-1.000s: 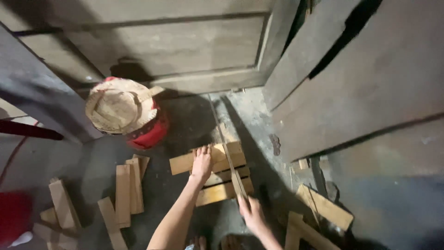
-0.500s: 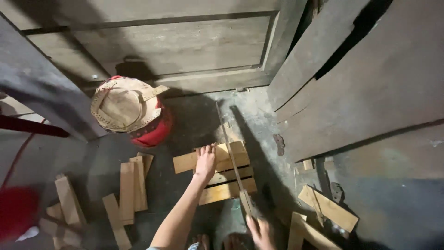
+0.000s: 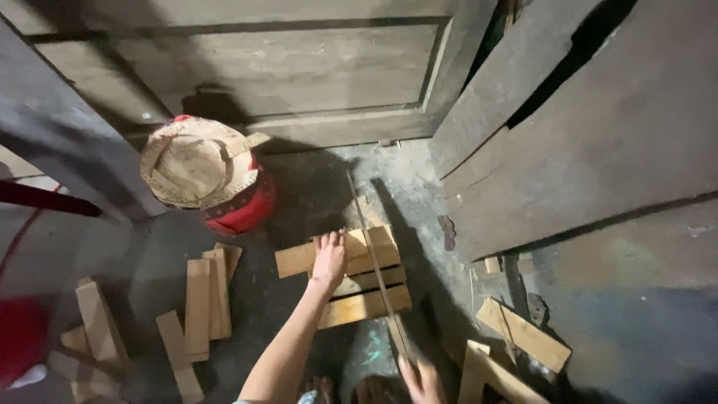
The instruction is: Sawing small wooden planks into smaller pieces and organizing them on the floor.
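We are looking down at a dusty floor (image 3: 299, 329). Our left hand (image 3: 329, 258) lies flat on a small pile of short wood planks (image 3: 351, 280). The fingers are spread wide and press down on the top plank, so it looks like the hand keeps the pile from sliding. It pushes on the wood and does not wrap around it.

Our right hand (image 3: 420, 378) is at the bottom edge of the picture. It is closed around the near end of a long thin saw blade (image 3: 374, 262). The blade runs away from us, straight across the pile, just beside the left hand. It lies over the planks so it can cut across them, we think. Our bare toes (image 3: 348, 389) peek in just below the pile.

More short planks (image 3: 206, 299) lie to the left, well apart from the pile. A red bucket with a worn woven cover (image 3: 206, 176) stands behind them, near an old wooden door (image 3: 262, 67). Big grey boards (image 3: 568, 142) lean on the right, with a few wood scraps (image 3: 523, 337) at their feet.
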